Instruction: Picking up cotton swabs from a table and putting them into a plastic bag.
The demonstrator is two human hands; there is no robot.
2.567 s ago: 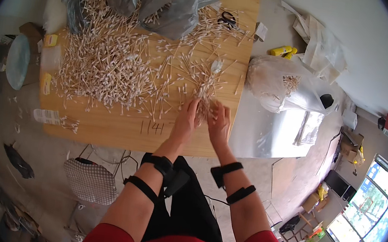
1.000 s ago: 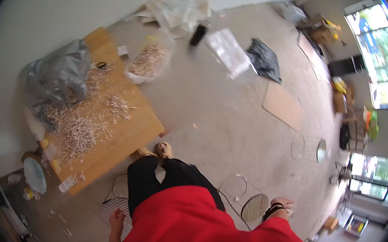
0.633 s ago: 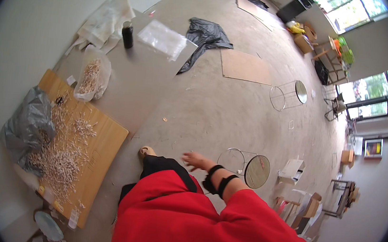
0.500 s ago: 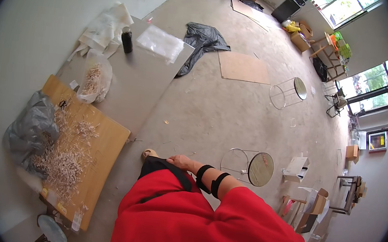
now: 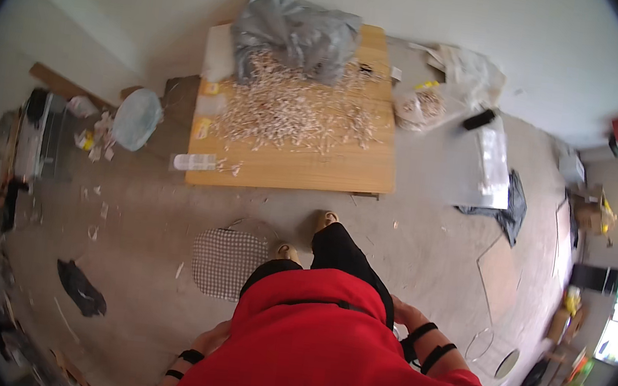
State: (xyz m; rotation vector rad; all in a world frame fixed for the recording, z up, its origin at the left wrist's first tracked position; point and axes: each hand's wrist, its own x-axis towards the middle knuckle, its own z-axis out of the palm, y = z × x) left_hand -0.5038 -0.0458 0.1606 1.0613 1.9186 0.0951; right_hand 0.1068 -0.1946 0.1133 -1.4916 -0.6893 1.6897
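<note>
My left hand [image 5: 214, 337] hangs low beside the red top, its fingers mostly hidden behind the cloth. On the other side my right hand [image 5: 406, 314] is by the hip of my black trousers [image 5: 347, 257]; its fingers are hidden too. Black bands circle both forearms. Ahead, beyond my feet and out of touch of either hand, stands a wooden table [image 5: 296, 174]. A wide heap of small white sticks, like cotton swabs [image 5: 280, 113], covers much of it. A crumpled grey plastic bag [image 5: 297, 28] lies at the back. A clear narrow box [image 5: 194, 162] rests at the front left corner.
A stool with a checked seat [image 5: 228, 264] stands at my left foot. Left of the table is a round pale-blue stool seat [image 5: 137, 119]. To the right, a grey surface [image 5: 434, 169] bears a clear bag of sticks [image 5: 421, 108] and a dark bottle [image 5: 479, 119]. Cardboard [image 5: 497, 279] lies on the floor.
My view has swung left, so the table has moved from the left side to straight ahead. My left hand has come into view. My right hand has gone from the trouser front to the hip.
</note>
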